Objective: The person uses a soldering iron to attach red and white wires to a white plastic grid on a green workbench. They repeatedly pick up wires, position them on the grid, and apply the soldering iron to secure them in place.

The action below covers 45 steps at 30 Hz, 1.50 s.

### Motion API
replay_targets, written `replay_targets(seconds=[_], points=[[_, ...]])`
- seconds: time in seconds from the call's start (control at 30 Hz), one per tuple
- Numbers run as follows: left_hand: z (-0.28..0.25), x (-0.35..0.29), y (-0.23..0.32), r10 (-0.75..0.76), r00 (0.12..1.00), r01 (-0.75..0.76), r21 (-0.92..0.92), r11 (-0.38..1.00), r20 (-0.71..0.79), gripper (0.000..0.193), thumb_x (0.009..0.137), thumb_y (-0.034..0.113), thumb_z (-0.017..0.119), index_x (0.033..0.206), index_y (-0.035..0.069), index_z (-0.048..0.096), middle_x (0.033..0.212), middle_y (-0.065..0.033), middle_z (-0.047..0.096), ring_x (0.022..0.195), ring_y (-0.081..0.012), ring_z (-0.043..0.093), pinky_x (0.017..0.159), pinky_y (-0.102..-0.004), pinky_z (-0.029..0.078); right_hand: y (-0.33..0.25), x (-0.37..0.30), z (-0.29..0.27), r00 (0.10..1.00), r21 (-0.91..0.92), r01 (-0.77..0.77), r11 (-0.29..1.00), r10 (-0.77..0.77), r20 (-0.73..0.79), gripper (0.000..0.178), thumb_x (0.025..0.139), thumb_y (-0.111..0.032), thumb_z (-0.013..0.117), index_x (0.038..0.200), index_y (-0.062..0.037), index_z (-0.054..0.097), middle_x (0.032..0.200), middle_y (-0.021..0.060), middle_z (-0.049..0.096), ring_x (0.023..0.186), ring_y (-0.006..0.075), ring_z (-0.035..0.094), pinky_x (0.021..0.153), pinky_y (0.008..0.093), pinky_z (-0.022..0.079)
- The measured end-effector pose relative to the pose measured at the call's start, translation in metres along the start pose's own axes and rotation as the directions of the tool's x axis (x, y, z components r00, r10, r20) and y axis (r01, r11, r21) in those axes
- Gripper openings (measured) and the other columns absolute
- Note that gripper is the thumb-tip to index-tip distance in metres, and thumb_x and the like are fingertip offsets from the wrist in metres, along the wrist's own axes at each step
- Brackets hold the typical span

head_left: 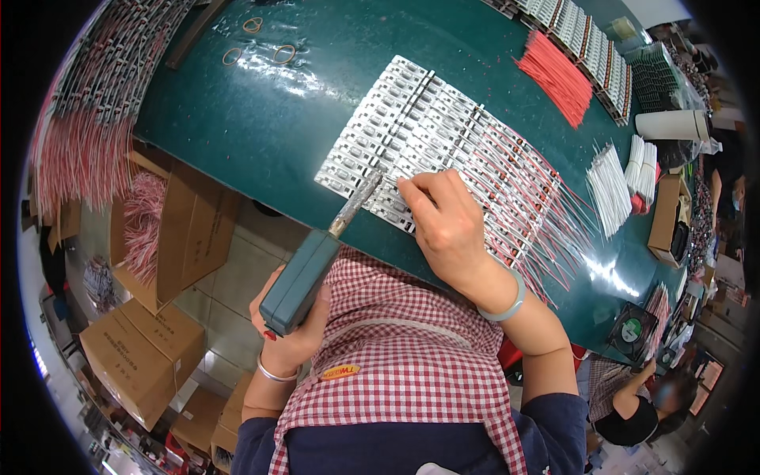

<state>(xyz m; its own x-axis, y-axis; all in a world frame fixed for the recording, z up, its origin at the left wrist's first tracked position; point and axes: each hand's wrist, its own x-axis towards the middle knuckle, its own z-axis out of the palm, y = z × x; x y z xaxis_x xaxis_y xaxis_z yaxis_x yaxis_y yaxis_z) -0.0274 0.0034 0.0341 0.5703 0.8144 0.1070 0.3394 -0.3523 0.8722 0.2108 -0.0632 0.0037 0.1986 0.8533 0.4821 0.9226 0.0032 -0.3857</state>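
My left hand (294, 336) is wrapped around the dark green body of a soldering gun (299, 279). Its silver barrel slants up and right, with the tip at the near side of a panel of small white circuit boards (412, 107). Close to that tip, my right hand (445, 218) rests over the panel with thumb and fingers pinched together. What the pinch holds, if anything, is too small to make out. Thin red and white wires (554, 226) fan out from the panel's right part, some passing beside my right wrist.
On the green table (317, 119) lie rubber bands (284, 55), a bundle of red wires (556, 77) and white wires (608, 190). Wired boards (95, 87) overhang at far left. Cardboard boxes (142, 356) stand below the table edge. Another person (633, 412) sits at lower right.
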Motion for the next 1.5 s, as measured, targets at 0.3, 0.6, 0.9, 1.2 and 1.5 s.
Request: replay_targets(seconds=[0.3, 0.6, 0.9, 1.2, 1.5], points=[[0.001, 0.003, 0.004, 0.017, 0.999, -0.018, 0.02, 1.0, 0.044, 0.018, 0.074, -0.006, 0.072, 0.092, -0.006, 0.067, 0.087, -0.014, 0.067, 0.07, -0.0224, 0.066, 0.063, -0.0291, 0.052, 0.0, 0.0, 0.002, 1.0, -0.007, 0.014, 1.0, -0.014, -0.007, 0.031, 0.069, 0.002, 0.063, 0.1, 0.0045, 0.066, 0.09, 0.01, 0.059, 0.079, 0.024, 0.057, 0.06, 0.0324, 0.048], [0.002, -0.007, -0.006, 0.035, 0.999, -0.034, 0.04, 0.999, -0.032, 0.021, 0.074, -0.005, 0.073, 0.094, -0.006, 0.068, 0.087, -0.0142, 0.069, 0.071, -0.0225, 0.068, 0.065, -0.029, 0.054, 0.0, 0.0, 0.003, 1.0, -0.018, 0.025, 1.0, -0.026, -0.016, 0.031, 0.069, 0.002, 0.063, 0.1, 0.0044, 0.066, 0.09, 0.0101, 0.058, 0.079, 0.0239, 0.056, 0.061, 0.0328, 0.049], [-0.002, -0.009, -0.004, 0.05, 0.998, -0.049, 0.013, 0.999, -0.046, 0.024, 0.074, -0.005, 0.073, 0.097, -0.008, 0.068, 0.089, -0.0155, 0.069, 0.073, -0.0227, 0.069, 0.067, -0.0284, 0.055, -0.004, 0.002, 0.001, 0.999, 0.008, -0.029, 1.0, 0.029, -0.021, 0.029, 0.071, 0.008, 0.067, 0.099, 0.002, 0.069, 0.089, 0.01, 0.061, 0.076, 0.025, 0.058, 0.061, 0.0349, 0.049], [-0.006, -0.013, 0.0, 0.028, 0.999, -0.028, 0.022, 0.999, -0.023, 0.024, 0.075, -0.005, 0.073, 0.098, -0.007, 0.069, 0.09, -0.0145, 0.069, 0.074, -0.0227, 0.069, 0.069, -0.0293, 0.055, -0.01, -0.005, 0.001, 1.0, 0.016, 0.02, 1.0, -0.02, -0.013, 0.03, 0.071, -0.001, 0.064, 0.101, 0.0036, 0.065, 0.091, 0.0102, 0.059, 0.081, 0.0249, 0.057, 0.065, 0.0348, 0.048], [-0.005, -0.014, -0.001, 0.015, 1.0, -0.015, 0.006, 1.0, 0.025, 0.022, 0.075, -0.005, 0.072, 0.096, -0.007, 0.068, 0.09, -0.0149, 0.068, 0.074, -0.023, 0.068, 0.067, -0.0292, 0.053, -0.01, -0.005, 0.004, 0.999, 0.03, 0.009, 0.999, -0.008, -0.05, 0.029, 0.069, 0.007, 0.068, 0.098, 0.0015, 0.069, 0.086, 0.009, 0.062, 0.074, 0.0244, 0.057, 0.06, 0.035, 0.047]])
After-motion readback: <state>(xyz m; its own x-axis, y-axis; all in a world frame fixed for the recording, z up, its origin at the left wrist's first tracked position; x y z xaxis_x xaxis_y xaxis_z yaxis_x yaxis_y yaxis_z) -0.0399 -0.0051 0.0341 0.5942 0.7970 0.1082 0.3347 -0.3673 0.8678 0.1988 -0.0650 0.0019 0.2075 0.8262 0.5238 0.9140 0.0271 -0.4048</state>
